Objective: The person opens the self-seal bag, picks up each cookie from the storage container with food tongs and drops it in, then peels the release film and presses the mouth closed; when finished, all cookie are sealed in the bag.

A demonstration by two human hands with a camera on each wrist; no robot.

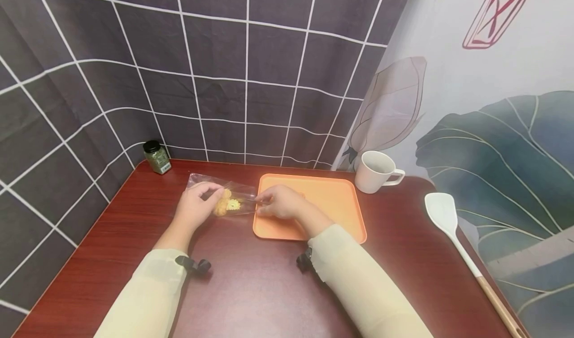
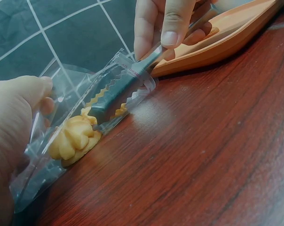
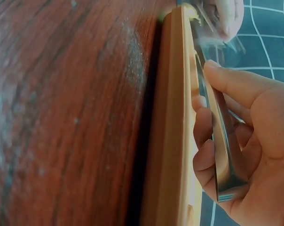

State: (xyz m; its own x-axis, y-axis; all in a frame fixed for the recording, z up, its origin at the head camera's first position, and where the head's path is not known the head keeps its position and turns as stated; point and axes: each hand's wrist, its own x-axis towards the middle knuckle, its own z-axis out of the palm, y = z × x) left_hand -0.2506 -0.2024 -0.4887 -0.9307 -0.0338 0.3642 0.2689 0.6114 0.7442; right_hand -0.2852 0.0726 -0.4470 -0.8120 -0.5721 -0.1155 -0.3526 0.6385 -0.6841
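Pinching one bag [image 1: 245, 194] of at least two cookies [image 2: 74, 141]: left hand [image 1: 197, 202]; gripping one pair of tongs [image 3: 220, 136]: right hand [image 1: 283, 202]

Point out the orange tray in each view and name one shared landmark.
Head: orange tray just right of centre, right hand over its left part.
Left wrist: tray at upper right.
Right wrist: tray nearly edge-on, a tall strip right of centre.
Shared landmark: the right hand.

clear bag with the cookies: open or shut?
The clear bag is open: in the left wrist view, metal tongs run into one end, up to a cookie inside.
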